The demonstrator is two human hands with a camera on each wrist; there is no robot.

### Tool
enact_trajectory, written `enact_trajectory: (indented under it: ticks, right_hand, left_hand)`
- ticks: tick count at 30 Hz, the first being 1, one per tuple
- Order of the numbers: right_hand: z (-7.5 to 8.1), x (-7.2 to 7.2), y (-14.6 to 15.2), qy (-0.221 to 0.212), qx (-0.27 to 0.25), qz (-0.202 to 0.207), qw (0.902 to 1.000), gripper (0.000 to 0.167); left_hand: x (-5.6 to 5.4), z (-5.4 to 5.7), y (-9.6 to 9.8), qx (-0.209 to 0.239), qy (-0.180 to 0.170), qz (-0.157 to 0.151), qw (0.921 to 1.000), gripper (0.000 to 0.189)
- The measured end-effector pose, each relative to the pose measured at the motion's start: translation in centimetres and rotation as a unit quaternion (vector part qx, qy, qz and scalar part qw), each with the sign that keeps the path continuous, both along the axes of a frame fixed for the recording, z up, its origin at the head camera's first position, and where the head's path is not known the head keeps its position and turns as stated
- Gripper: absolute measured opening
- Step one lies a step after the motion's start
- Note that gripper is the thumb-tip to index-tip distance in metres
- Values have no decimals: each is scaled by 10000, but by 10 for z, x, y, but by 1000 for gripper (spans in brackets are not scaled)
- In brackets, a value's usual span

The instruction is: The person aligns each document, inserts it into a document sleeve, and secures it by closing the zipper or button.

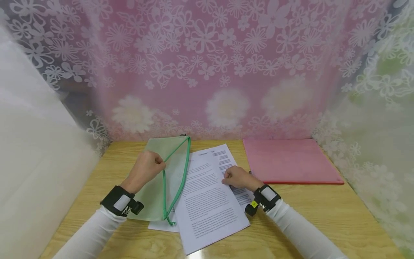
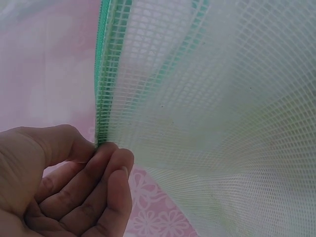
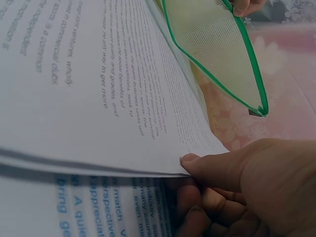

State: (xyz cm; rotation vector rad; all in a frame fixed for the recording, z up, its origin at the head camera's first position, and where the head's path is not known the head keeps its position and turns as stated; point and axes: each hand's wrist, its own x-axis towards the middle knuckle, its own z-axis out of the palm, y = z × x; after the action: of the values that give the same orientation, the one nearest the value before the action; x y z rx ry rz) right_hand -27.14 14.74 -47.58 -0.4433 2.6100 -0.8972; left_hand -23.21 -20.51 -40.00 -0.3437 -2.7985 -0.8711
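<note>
My left hand [image 1: 145, 168] pinches the upper edge of a pale green mesh zipper pouch [image 1: 148, 205] between thumb and forefinger. Its green zipper edges stand apart, so the mouth gapes toward the papers. In the left wrist view the mesh [image 2: 237, 98] hangs from the pinched green edge. My right hand [image 1: 238, 177] pinches the right edge of the printed papers [image 1: 210, 205], thumb on top. The right wrist view shows those printed papers [image 3: 74, 108] lifted at that edge, above another printed sheet [image 3: 108, 212]. Their left part overlaps the pouch mouth in the head view.
A pink zipper pouch [image 1: 291, 162] with a red edge lies flat at the back right of the wooden table [image 1: 310, 216]. More printed sheets [image 1: 223, 154] lie beneath the top papers. A pink floral curtain [image 1: 194, 90] hangs behind the table, with pale sheeting [image 1: 38, 144] at the left.
</note>
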Motion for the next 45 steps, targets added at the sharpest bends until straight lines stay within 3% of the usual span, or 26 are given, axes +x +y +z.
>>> enact_trajectory:
  ticks: [11,20,35,45]
  right_hand:
    - [-3,-2,0,127,59,-38,9999,21]
    - [1,7,11,175,-135,144,9997,19]
    - [38,19,51,-17,-707,-63,9975,16]
    - [57,32,82,-101,-1482,-352,9883,18]
  left_hand:
    - [1,2,-1,75,-7,-15,10000,30]
    - [7,-2,-4,191,-185,-109,9996,32]
    - [6,3,-9,224,-136,31,9997,22]
    - [6,0,-8,312,-179,19,9993,24]
